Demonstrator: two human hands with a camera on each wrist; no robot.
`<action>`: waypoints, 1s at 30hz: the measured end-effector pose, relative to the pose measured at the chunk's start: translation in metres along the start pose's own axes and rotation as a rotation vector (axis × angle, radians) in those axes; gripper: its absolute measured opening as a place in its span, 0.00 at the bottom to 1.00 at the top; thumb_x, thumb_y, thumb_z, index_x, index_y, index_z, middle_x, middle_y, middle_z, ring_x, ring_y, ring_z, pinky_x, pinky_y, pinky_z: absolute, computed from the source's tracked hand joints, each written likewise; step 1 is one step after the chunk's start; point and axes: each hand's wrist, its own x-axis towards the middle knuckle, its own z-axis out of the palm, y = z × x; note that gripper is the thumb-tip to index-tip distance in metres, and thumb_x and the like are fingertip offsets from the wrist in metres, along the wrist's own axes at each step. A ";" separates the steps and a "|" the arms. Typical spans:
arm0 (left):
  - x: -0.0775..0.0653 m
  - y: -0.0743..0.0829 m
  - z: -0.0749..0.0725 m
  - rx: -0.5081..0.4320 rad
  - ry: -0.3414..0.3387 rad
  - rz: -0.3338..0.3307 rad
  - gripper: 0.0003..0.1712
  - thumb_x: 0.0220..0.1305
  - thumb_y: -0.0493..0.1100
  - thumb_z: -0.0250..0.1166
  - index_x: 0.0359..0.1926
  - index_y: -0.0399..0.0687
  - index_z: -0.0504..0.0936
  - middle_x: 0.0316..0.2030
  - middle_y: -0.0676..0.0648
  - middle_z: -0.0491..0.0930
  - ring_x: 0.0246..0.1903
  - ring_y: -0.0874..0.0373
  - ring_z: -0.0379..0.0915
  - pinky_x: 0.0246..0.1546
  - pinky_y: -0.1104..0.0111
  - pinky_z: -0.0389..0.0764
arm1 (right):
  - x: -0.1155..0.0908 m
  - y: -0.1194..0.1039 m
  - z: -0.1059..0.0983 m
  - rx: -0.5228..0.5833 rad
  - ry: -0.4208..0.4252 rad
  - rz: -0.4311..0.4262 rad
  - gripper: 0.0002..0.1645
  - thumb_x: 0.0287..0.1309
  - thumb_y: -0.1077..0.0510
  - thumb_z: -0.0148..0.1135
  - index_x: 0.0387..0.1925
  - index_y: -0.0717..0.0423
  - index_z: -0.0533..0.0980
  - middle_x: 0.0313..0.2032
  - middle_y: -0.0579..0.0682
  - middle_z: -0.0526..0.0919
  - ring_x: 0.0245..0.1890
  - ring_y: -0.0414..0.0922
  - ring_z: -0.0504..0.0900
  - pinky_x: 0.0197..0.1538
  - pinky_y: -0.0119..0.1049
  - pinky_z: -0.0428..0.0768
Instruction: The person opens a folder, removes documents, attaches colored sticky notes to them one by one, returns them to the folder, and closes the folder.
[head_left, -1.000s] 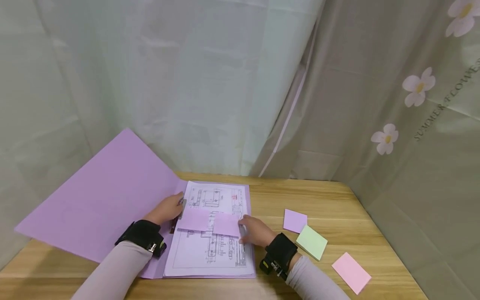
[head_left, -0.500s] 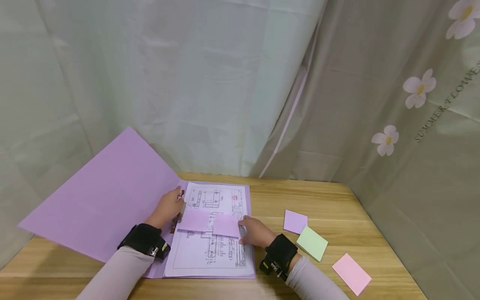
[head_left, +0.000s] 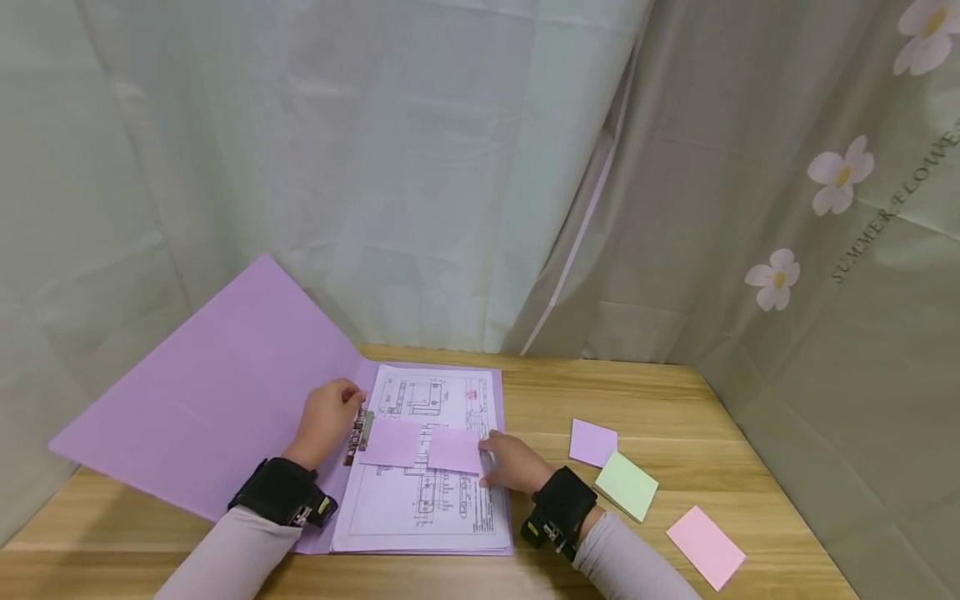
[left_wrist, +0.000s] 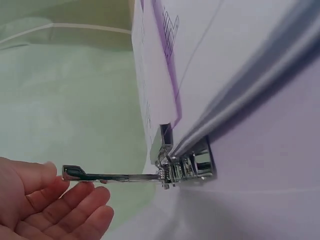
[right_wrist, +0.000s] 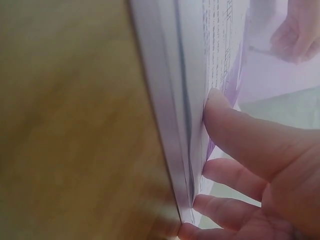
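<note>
A purple folder (head_left: pixel 217 383) lies open, its cover tilted up at the left, with a stack of printed drawings (head_left: pixel 412 521) inside. A metal lever clip (head_left: pixel 358 435) sits at the fold, and two purple notes (head_left: pixel 391 442) lie across the top drawing. My left hand (head_left: pixel 326 421) pinches the free end of the clip's lever (left_wrist: pixel 120 177), which stands out from the clip in the left wrist view. My right hand (head_left: pixel 517 462) rests at the right edge of the sheets beside the right purple note (head_left: pixel 452 450). Its thumb (right_wrist: pixel 235 120) touches the top sheet and its spread fingertips meet the edge.
On the wooden table (head_left: pixel 585 383) right of the folder lie a purple note pad (head_left: pixel 593 442), a green pad (head_left: pixel 627 486) touching it, and a pink pad (head_left: pixel 707 547) nearer the front. Curtains (head_left: pixel 420 192) hang behind and at the right.
My left hand has drawn back off the clip toward the folder's cover, so the clip's metal body is now uncovered. The right hand keeps its place at the sheets' edge.
</note>
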 end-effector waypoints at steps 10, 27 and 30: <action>-0.002 -0.007 -0.018 -0.043 -0.281 -0.056 0.06 0.54 0.35 0.60 0.25 0.35 0.77 0.21 0.46 0.74 0.23 0.56 0.66 0.23 0.69 0.66 | 0.002 0.001 0.000 0.011 0.003 0.017 0.35 0.43 0.58 0.68 0.55 0.61 0.69 0.60 0.62 0.64 0.61 0.56 0.63 0.61 0.46 0.63; 0.019 -0.037 -0.022 -0.063 -0.819 0.038 0.47 0.50 0.47 0.66 0.61 0.21 0.53 0.59 0.25 0.56 0.61 0.31 0.47 0.60 0.45 0.52 | 0.002 0.004 0.006 0.041 0.013 -0.002 0.35 0.41 0.59 0.69 0.54 0.63 0.70 0.60 0.64 0.64 0.61 0.57 0.63 0.61 0.47 0.63; 0.022 -0.029 -0.023 0.060 -0.842 0.148 0.45 0.48 0.44 0.67 0.59 0.20 0.55 0.56 0.25 0.62 0.58 0.32 0.55 0.58 0.46 0.56 | 0.003 0.004 0.005 0.053 0.016 0.005 0.35 0.41 0.59 0.69 0.55 0.62 0.70 0.60 0.64 0.64 0.61 0.57 0.63 0.61 0.47 0.63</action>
